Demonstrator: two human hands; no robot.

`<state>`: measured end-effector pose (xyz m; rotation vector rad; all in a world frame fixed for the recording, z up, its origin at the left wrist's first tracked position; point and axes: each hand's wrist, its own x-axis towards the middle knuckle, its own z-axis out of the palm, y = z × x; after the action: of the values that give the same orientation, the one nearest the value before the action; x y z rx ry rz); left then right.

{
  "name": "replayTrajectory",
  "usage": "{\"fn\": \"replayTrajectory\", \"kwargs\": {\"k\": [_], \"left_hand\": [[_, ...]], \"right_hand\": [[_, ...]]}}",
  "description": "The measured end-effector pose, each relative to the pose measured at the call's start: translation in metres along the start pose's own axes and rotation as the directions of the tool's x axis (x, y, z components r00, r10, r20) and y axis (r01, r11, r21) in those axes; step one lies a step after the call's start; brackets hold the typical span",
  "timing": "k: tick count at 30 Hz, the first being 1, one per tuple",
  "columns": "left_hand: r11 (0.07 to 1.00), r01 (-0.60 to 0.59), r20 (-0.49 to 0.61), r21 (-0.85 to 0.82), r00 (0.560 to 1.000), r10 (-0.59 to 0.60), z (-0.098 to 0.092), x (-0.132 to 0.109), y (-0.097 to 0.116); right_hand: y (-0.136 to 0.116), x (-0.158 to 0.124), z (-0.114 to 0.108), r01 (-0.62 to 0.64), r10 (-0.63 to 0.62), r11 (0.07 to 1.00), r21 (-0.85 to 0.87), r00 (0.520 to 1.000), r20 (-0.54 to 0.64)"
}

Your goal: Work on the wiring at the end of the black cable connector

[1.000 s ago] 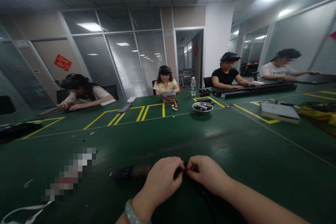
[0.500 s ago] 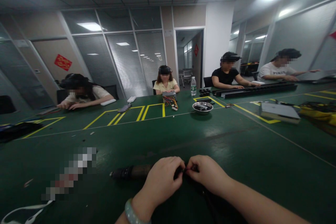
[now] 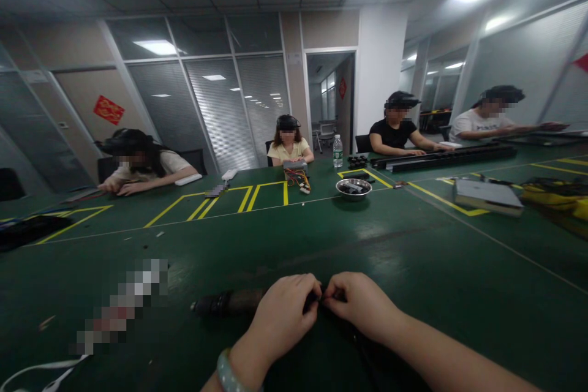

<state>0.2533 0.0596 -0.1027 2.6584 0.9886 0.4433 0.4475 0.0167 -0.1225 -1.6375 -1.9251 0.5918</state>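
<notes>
A dark cylindrical tool, which looks like a corded electric screwdriver (image 3: 241, 301), lies on the green table with its narrow tip to the left. My left hand (image 3: 289, 309), with a pale green bangle (image 3: 227, 370) at the wrist, curls around its rear end. Thumb and forefinger of that hand close together at the tool's end. Right beside it, my right hand (image 3: 361, 303) pinches something small and dark that its fingertips mostly hide. The fingertips of both hands nearly meet. A dark cable (image 3: 361, 349) runs along the table below my right hand.
A blurred-out long object (image 3: 124, 306) with a white cord lies at left. Farther off stand a metal bowl (image 3: 353, 190) of dark parts, a water bottle (image 3: 338, 152), and a grey box (image 3: 487, 196). Several people sit across the table (image 3: 257, 245), which bears yellow tape.
Both hands stay nearly in place, fingertips together. A reddish bit seen at the right fingertips earlier is now less visible. The view shifts slightly.
</notes>
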Motion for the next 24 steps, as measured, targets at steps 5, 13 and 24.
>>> {"fn": "replayTrajectory", "kwargs": {"k": [5, 13, 24], "left_hand": [[1.000, -0.003, -0.019, 0.001, 1.000, 0.003, 0.0024, 0.0000, -0.0016], [1.000, -0.012, -0.029, -0.013, 0.999, 0.012, 0.0017, -0.0008, -0.0015], [1.000, -0.010, -0.010, 0.021, 1.000, 0.010, 0.0042, 0.0004, -0.0039]], "right_hand": [[-0.0002, 0.0002, 0.0011, -0.011, 0.011, 0.999, 0.037, 1.000, 0.007], [-0.0009, 0.0008, 0.0002, -0.024, 0.024, 0.999, 0.032, 1.000, 0.003], [0.0052, 0.0010, 0.0037, 0.005, -0.005, 1.000, 0.026, 1.000, -0.017]]}}
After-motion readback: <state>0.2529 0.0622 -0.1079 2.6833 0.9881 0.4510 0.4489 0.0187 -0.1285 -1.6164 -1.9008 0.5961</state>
